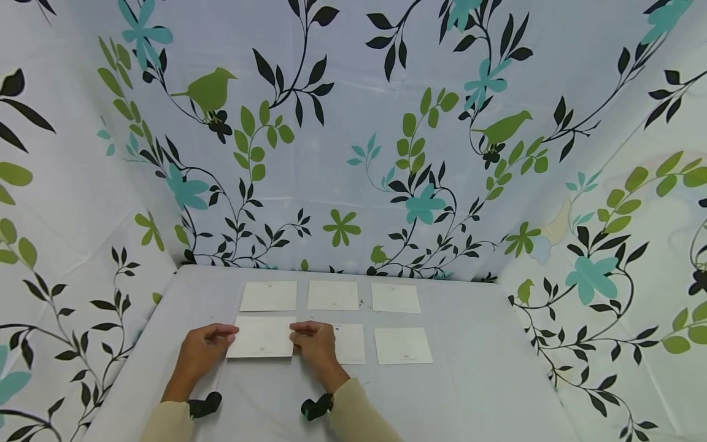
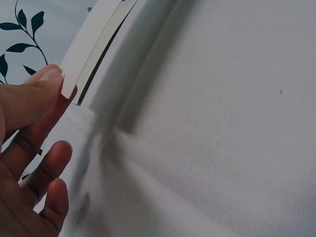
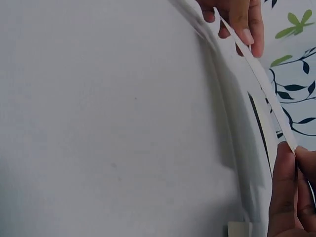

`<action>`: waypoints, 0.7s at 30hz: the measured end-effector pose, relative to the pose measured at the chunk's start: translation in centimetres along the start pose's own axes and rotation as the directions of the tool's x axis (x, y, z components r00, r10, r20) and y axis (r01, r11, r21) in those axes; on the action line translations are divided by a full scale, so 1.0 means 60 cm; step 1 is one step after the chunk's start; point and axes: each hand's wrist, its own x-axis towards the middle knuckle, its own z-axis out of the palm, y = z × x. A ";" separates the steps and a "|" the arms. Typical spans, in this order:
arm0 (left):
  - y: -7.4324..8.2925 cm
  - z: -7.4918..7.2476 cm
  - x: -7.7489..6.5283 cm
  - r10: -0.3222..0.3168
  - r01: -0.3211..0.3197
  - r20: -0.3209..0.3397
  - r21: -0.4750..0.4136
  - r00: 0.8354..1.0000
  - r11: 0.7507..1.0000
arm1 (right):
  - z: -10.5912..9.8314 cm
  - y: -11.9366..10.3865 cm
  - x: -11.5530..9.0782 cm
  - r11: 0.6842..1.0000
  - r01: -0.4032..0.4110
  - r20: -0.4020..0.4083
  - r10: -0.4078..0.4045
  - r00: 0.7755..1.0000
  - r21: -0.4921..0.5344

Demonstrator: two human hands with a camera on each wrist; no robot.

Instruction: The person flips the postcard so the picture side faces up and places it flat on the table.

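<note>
A plain off-white paper card point(image 1: 259, 337) with small faint print near its near edge is held between both hands at the front left of the card layout. My left hand point(image 1: 200, 353) pinches its left edge between thumb and fingers. At the right edge, the right hand point(image 1: 319, 348) pinches the same card. In the left wrist view the card point(image 2: 83, 54) appears edge-on, lifted off the white cloth. Another pale sheet with a dark edge shows just beneath it. The right wrist view shows the card point(image 3: 272, 101) stretching between the two hands.
Three similar cards lie in a back row: left point(image 1: 269, 296), middle point(image 1: 333, 295), right point(image 1: 395, 298). In the front row lie a partly covered card point(image 1: 350, 345) and another point(image 1: 404, 345). White cloth covers the table point(image 1: 486, 380); leaf-patterned curtains point(image 1: 342, 153) surround it.
</note>
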 end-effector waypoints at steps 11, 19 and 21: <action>0.011 -0.026 -0.001 -0.015 0.021 0.083 -0.079 0.996 0.997 | -0.029 -0.005 0.009 1.000 0.013 0.157 -0.017 0.987 0.028; 0.018 -0.033 -0.003 -0.044 0.053 0.107 -0.090 0.993 0.995 | -0.036 -0.011 0.008 0.998 0.053 0.186 -0.059 0.981 0.041; 0.021 -0.033 -0.004 -0.050 0.059 0.093 -0.091 0.994 0.994 | -0.036 -0.010 0.008 0.997 0.060 0.180 -0.066 0.981 0.041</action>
